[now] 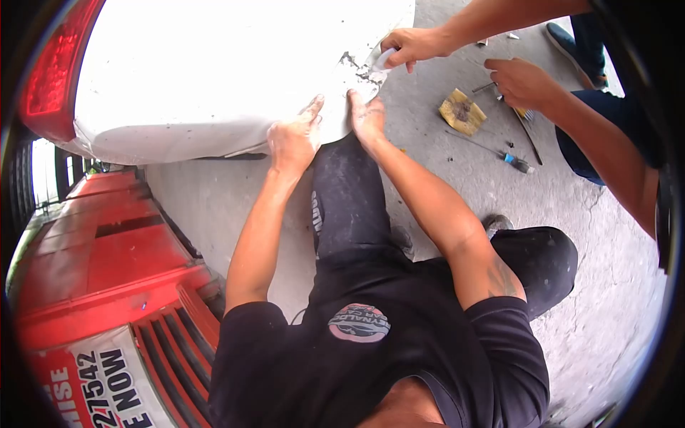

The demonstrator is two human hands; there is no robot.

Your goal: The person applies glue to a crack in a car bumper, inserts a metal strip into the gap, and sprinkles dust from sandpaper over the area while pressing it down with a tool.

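A white car bumper [193, 85] fills the upper part of the view, with chipped, cracked paint [364, 71] near its corner. My left hand [294, 141] grips its lower edge, thumb on the outer face and the other fingers mostly hidden. Close beside it, my right hand [367, 120] holds the same edge just below the damaged patch. Another person's hand [421, 46] presses a pale, rounded piece [384, 59] against the corner. That person's other hand [524, 82] hovers over the floor near a thin metal tool [484, 88].
A yellow sheet [462, 112] with grey debris and a blue-handled screwdriver [515, 162] lie on the concrete floor [442, 178]. A red tail light [53, 71] is at upper left. Below it stands a red metal structure [93, 264] with a printed banner [107, 385].
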